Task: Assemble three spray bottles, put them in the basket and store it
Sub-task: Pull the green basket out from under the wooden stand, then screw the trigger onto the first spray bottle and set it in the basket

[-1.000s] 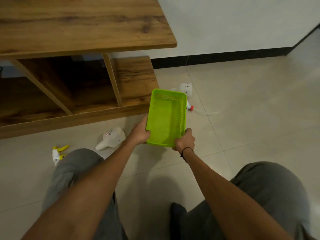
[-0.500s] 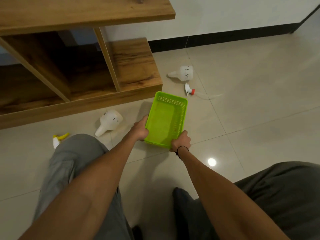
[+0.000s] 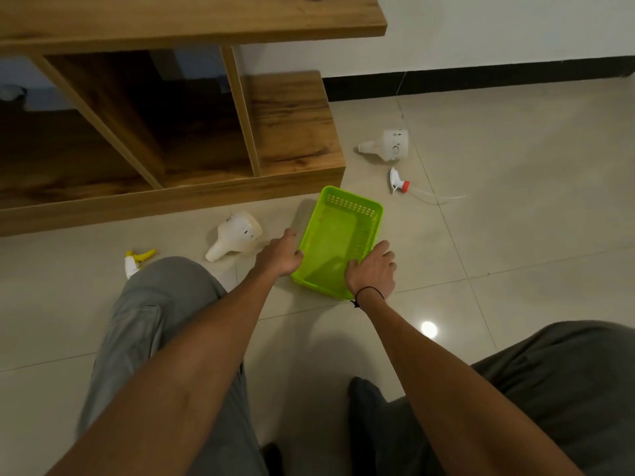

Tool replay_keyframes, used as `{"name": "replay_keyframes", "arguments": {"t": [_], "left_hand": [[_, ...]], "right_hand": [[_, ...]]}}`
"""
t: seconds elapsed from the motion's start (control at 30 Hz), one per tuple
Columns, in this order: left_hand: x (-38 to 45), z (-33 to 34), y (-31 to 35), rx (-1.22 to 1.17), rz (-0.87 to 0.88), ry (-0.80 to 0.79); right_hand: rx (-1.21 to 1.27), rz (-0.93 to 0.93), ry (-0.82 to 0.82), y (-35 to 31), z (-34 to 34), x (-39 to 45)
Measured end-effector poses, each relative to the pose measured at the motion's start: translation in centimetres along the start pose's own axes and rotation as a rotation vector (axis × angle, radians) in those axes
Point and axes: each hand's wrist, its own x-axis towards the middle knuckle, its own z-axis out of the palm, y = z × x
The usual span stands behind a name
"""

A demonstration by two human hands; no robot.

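Observation:
An empty lime-green basket (image 3: 354, 209) rests on the tiled floor in front of the shelf. My left hand (image 3: 280, 255) grips its near-left edge and my right hand (image 3: 372, 269) grips its near-right corner. A white bottle body (image 3: 235, 237) lies on its side left of the basket, and a second white bottle (image 3: 388, 146) lies further back on the right. A spray head with a yellow trigger (image 3: 137, 261) lies beside my left knee. Near the far bottle lies a spray head with a red collar (image 3: 400, 182), its tube trailing right.
A low wooden shelf unit (image 3: 295, 139) with open compartments stands at the back left, under a wooden top (image 3: 192, 18). A white wall with a black skirting board (image 3: 481, 80) runs behind. My knees in grey trousers (image 3: 161, 321) fill the foreground.
Both hands have lowered the green basket from mid-air onto the floor, and the view has tilted down.

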Motion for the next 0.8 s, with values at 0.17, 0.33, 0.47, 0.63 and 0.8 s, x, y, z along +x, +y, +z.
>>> {"name": "replay_keyframes", "arguments": {"t": [0.17,0.33,0.47,0.63,0.8], "left_hand": [[-0.5,-1.8,-1.0,-0.045,-0.058,0.126],[-1.4,-3.1,-3.2,-0.106,-0.165,0.211],[-3.2,-3.9,-5.3,-0.125,-0.305,0.351],[-6.0,-5.6,-9.3,-0.135,-0.463,0.365],[-9.4,-5.8,-13.8,-0.116,-0.581,0.396]], "right_hand": [[-0.046,-0.258,0.038,-3.5,0.3,0.5],[-0.073,-0.505,-0.04,-7.6,2.2,0.4],[-0.196,-0.703,-0.101,-10.8,3.7,-0.4],[-0.374,-0.942,-0.208,-15.1,5.6,-1.9],[-0.727,-1.203,-0.264,-18.8,8.5,-3.7]]}}
